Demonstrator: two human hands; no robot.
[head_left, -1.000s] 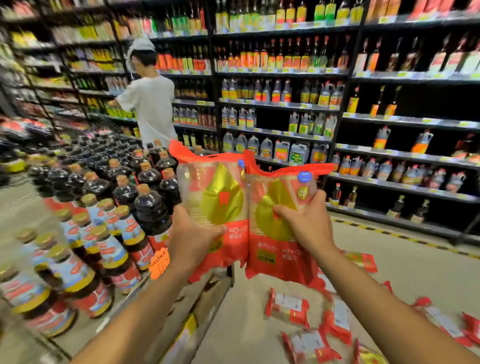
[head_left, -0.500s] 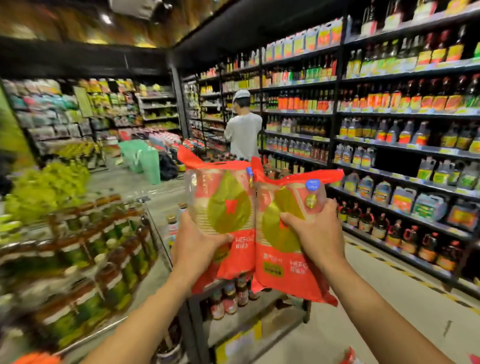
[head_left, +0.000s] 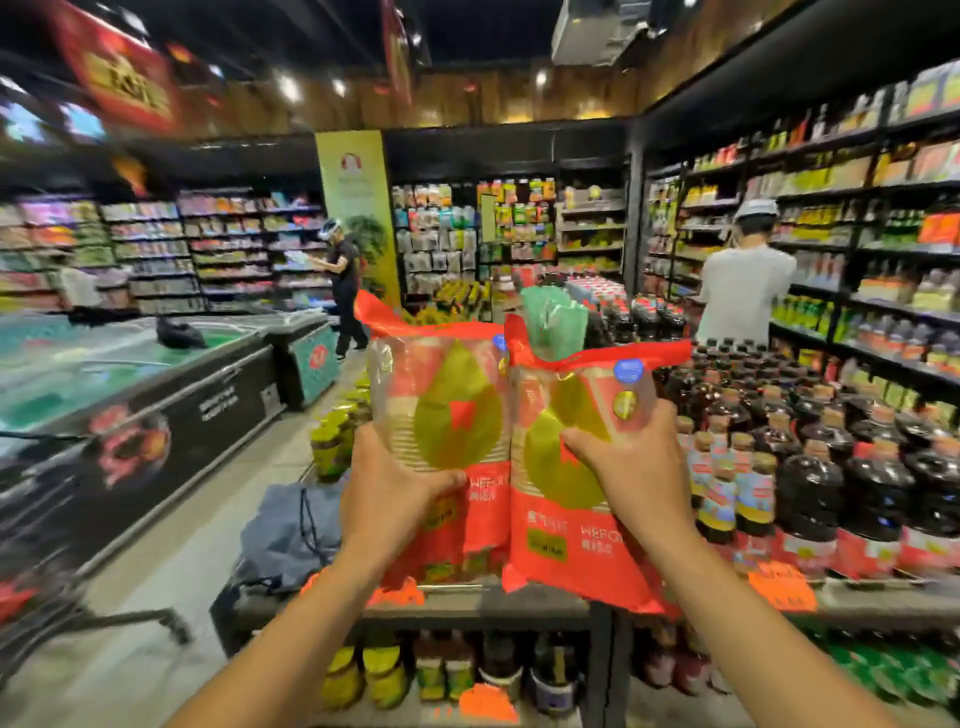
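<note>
I hold two red packets with a gold leaf print upright in front of me, side by side and touching. My left hand (head_left: 387, 488) grips the left packet (head_left: 452, 405) at its lower left, thumb across the front. My right hand (head_left: 631, 467) grips the right packet (head_left: 561, 519) from its right side, fingers over the gold print. Both packets hang above the edge of a display stand.
A display stand (head_left: 483, 605) with dark bottles (head_left: 810, 483) is below and to the right. A chest freezer (head_left: 156, 374) runs along the left. Stocked shelves (head_left: 852, 249) line the right wall. A person in white (head_left: 743, 280) stands by them; another in black (head_left: 343, 280) stands far back.
My view has swung left and lifted, from the right shelves and floor packets toward the freezer aisle. Both hands keep the same grip on the two packets.
</note>
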